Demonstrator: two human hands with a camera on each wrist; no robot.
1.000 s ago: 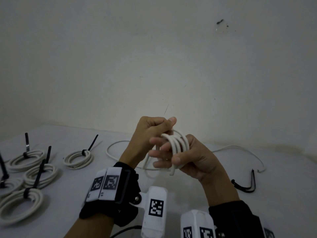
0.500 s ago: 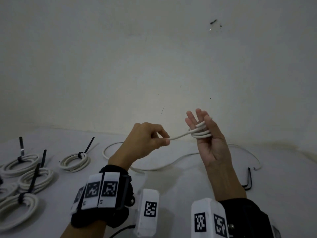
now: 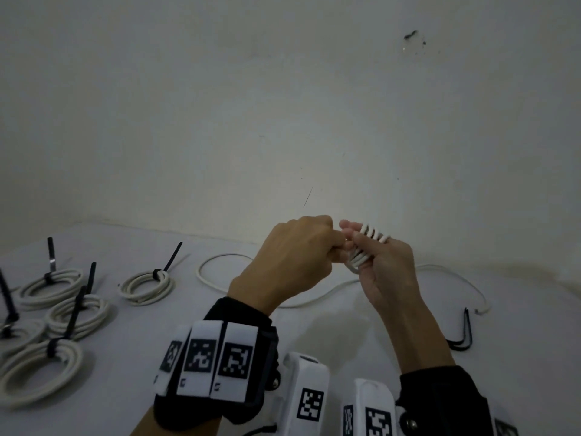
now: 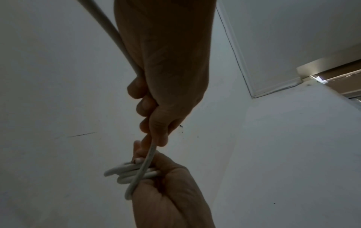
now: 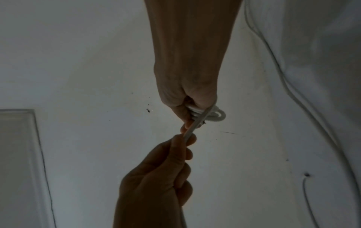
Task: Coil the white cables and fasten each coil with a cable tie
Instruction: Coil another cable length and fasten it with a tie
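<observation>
White cable (image 3: 374, 239): several turns wound round the right hand (image 3: 385, 272), fingers curled over them, above the table (image 3: 314, 325). Left hand (image 3: 292, 262) pinches the loose run. Advice: feed under light tension, turns side by side.

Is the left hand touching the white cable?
Touching. In the left wrist view the left hand pinches the white cable between thumb and fingertip, just above the loops wound on the right hand.

white cable (image 3: 317, 297) partly hidden behind hands, leftmost coil (image 3: 12, 336) cut by frame edge
</observation>
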